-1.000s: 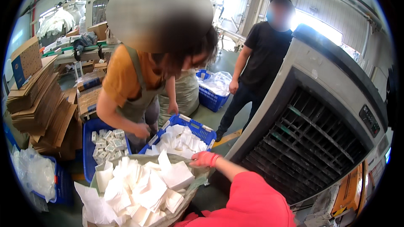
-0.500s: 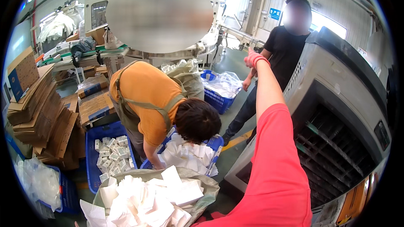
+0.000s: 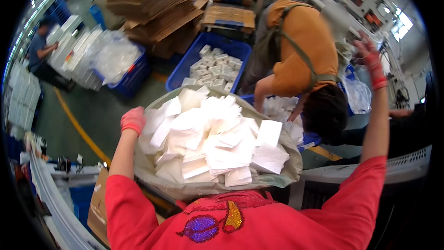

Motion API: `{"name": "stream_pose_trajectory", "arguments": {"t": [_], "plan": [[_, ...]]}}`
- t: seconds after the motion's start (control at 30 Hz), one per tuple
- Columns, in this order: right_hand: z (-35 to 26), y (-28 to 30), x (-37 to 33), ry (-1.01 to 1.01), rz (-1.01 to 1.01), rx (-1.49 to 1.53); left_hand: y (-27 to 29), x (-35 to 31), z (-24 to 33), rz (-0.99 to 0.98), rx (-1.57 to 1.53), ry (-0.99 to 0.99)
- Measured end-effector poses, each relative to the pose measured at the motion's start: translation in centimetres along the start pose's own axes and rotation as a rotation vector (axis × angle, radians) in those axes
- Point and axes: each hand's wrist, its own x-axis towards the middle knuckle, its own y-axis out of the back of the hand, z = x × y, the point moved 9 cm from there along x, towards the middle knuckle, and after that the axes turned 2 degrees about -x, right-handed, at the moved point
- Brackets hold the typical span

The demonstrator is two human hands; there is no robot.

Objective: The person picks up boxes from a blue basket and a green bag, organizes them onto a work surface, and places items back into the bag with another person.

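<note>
A large grey-green sack (image 3: 173,187) heaped with white folded paper sheets (image 3: 217,134) stands against my front. My left hand (image 3: 133,120), in a pinkish-red glove with bare fingertips, is closed on the sack's left rim. Raised and stretched out to the far right, my right hand (image 3: 371,60) wears a similar glove. Its fingers are extended and slightly blurred, and it holds nothing that I can see.
Beyond the sack, a co-worker (image 3: 300,46) in orange bends over a blue crate of white paper (image 3: 280,106). Another blue crate (image 3: 178,71) holds small white boxes. A plastic-filled crate (image 3: 134,81), flattened cardboard (image 3: 148,0) and a distant person (image 3: 39,48) are to the left.
My view has swung left and downward, bringing my left hand on the sack rim into sight. My right arm, stretched forward before, now reaches out at the right side.
</note>
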Motion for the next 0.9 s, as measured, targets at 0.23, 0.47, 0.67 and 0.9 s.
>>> {"name": "stream_pose_trajectory", "arguments": {"t": [0.23, 0.47, 0.67, 0.9], "plan": [[2.2, -36.9, -14.3, 0.252, -0.644, -0.188, 0.8, 0.1, 0.0, 0.244, -0.363, 0.019], [-4.4, -46.9, -33.3, 0.487, -0.855, -0.314, 1.0, -2.7, -2.2, 0.379, -1.384, 0.032], [-5.6, -54.2, -35.4, 0.692, -0.975, -0.481, 3.7, -7.4, -7.8, 0.638, -1.493, 0.117], [-1.8, -59.4, -26.5, 0.163, -1.231, -0.512, 3.5, -11.0, -11.0, 0.577, -1.090, 0.026]]}}
